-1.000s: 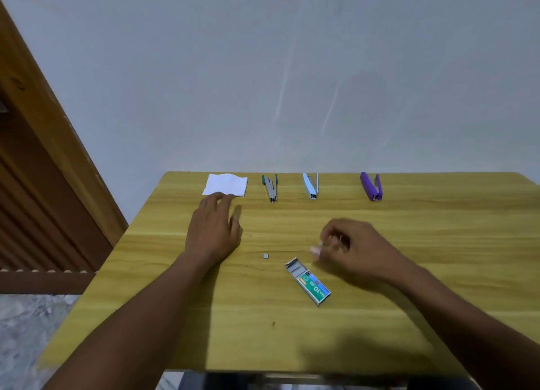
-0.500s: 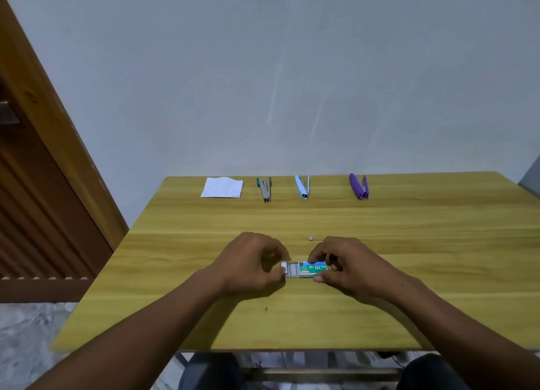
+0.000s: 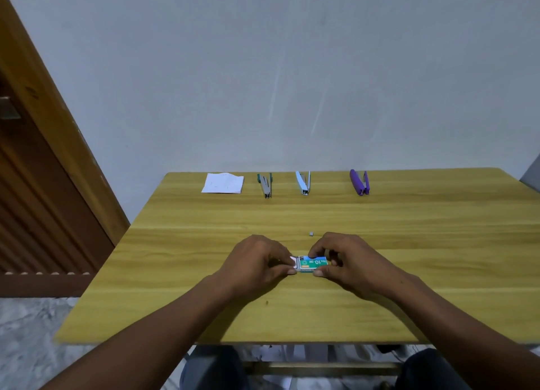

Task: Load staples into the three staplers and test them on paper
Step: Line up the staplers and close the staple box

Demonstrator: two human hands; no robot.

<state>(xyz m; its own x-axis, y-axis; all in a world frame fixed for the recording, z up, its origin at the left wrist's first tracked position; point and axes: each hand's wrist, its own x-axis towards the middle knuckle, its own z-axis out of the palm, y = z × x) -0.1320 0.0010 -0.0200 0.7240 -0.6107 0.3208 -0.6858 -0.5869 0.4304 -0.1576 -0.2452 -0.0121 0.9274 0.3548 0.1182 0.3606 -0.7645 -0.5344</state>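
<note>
On the near worktop [image 3: 438, 243] the left hand [image 3: 260, 265] pinches the staple box [image 3: 312, 263] at its left end and the right hand [image 3: 347, 262] at its right, a loose staple piece [image 3: 311, 234] just behind, paper [image 3: 223, 183] and three staplers [image 3: 303, 182] along the far edge.

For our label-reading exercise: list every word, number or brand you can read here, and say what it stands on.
"No10-1M": on the staple box, upside down to the camera.
Smaller print on the same box: too small to read.
Marks on the paper: too faint to read.
</note>
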